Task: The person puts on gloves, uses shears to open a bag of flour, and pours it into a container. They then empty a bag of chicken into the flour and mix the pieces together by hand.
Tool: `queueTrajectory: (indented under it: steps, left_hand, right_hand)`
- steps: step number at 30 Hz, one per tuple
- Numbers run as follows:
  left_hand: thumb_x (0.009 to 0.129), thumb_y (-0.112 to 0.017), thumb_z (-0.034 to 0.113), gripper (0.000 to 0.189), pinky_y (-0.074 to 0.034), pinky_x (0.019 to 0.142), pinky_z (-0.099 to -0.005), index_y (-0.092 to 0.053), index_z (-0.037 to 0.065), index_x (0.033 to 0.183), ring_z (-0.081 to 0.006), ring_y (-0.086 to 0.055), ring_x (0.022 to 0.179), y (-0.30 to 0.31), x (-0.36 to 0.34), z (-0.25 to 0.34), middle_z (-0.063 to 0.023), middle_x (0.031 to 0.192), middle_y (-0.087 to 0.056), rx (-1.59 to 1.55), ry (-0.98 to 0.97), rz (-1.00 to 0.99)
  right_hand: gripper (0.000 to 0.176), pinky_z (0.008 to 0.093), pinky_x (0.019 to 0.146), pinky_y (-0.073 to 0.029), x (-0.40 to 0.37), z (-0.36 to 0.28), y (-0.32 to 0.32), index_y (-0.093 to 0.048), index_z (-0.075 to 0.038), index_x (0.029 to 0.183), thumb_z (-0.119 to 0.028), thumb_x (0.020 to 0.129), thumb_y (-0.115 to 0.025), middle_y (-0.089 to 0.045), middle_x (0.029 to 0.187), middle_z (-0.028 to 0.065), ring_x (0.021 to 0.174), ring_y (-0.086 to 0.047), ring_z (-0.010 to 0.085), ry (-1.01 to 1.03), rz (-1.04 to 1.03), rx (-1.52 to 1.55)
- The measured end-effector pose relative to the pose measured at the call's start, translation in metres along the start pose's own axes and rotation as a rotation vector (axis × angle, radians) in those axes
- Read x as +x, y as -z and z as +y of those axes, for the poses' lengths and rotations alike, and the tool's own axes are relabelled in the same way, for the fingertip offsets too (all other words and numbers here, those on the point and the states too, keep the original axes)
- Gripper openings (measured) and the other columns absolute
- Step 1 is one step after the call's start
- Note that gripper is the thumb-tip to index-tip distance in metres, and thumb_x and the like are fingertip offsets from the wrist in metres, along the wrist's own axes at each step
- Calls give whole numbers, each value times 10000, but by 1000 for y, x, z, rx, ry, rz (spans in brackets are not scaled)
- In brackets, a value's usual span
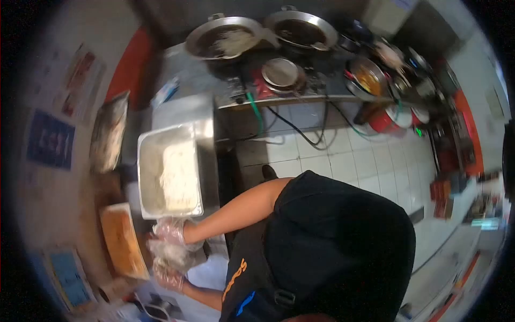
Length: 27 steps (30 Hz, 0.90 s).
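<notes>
My right hand point(170, 231), in a clear plastic glove, is closed near the front edge of a deep steel pan point(201, 185) holding white flour-like powder point(181, 174). Below it in the view, my left hand point(168, 276), gloved too, has its fingers curled in. Between the two lies a whitish lump point(174, 254), blurred and partly covered by the gloves; its kind cannot be made out. To the left of both hands stands a long, pale-rimmed tray point(140, 263) with something orange-brown in it.
At the back, two large woks point(224, 37) point(301, 28) of dark oil stand on a metal counter, pale food in the left one. A round strainer point(280, 72) and a bowl of yellow-orange food point(369, 80) are nearby. Hoses point(316, 145) hang over the tiled floor.
</notes>
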<state>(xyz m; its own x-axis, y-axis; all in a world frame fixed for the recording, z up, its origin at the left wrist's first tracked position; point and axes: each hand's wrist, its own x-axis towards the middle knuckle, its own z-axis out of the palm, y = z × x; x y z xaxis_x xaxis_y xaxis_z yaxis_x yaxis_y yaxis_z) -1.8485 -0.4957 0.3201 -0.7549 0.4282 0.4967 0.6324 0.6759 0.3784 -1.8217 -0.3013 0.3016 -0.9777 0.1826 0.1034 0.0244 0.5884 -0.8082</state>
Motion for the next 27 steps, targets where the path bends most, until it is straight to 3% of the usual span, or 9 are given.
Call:
queueTrajectory:
  steps: [9,13,17,18,19,20,21,23,27]
  left_hand:
    - [863,-515,282,344,-453,824,-383,-596,27,1079,-309,-566,975,-7,50,-109,-181,1084,-587,200,379,-140]
    - [886,-483,298,367,-463,835,-371,-583,32,1119,-312,-560,1012,-12,65,-56,-182,1146,-562,6,256,33]
    - [908,-441,338,427,-428,911,-380,-522,45,1206,-301,-497,1126,0,56,113,-174,1266,-479,-350,-115,-28]
    - [916,-422,341,439,-401,949,-389,-492,53,1241,-300,-470,1159,-21,59,123,-164,1262,-487,-282,-561,88]
    - [922,-419,312,409,-403,949,-393,-499,57,1232,-278,-471,1160,-42,42,159,-161,1259,-491,-641,-91,30]
    - [833,-569,308,546,-287,1034,-435,-427,48,1292,-280,-388,1228,-65,41,185,-129,1346,-411,-1004,-391,-58]
    - [826,-573,367,627,-290,1028,-443,-380,28,1316,-300,-377,1235,-61,25,260,-138,1357,-391,-973,45,-135]
    - [818,-556,252,630,-320,1013,-450,-305,52,1360,-311,-375,1235,-80,-8,359,-128,1355,-386,-1104,-180,-187]
    - [789,-525,45,714,-231,1049,-439,-200,148,1416,-242,-138,1349,-87,-97,537,-81,1470,-167,-1680,-9,-481]
  right_hand:
    - [411,381,756,-497,-80,26,116,-593,-113,1108,-246,722,-547,-633,951,144,874,-609,308,-93,99,-7]
    - [343,385,800,-491,-141,78,127,-564,-41,1156,-126,825,-535,-576,1148,146,985,-580,292,-34,372,1192]
    - [352,330,711,-526,-208,147,158,-534,-45,1198,-48,846,-540,-584,1100,152,932,-594,223,-137,329,1485]
    - [373,358,698,-521,-244,117,191,-481,-67,1258,-147,894,-467,-557,1145,166,944,-593,276,-94,441,869]
    - [415,387,704,-518,-265,122,202,-415,-73,1309,-219,920,-400,-504,1220,190,953,-588,320,-97,439,1242]
    - [449,368,735,-516,-291,120,222,-395,-82,1324,-140,885,-464,-490,1235,192,948,-593,282,-151,448,1410]
    - [514,349,765,-514,-319,114,244,-374,-91,1339,-62,849,-527,-477,1251,193,944,-598,245,-200,451,1579]
    - [510,354,820,-493,-369,113,263,-348,-89,1352,-93,868,-507,-470,1263,177,942,-583,248,-100,516,1411]
    - [506,402,907,-452,-474,125,298,-352,-72,1344,-96,865,-514,-465,1282,166,1031,-549,257,-4,488,1639]
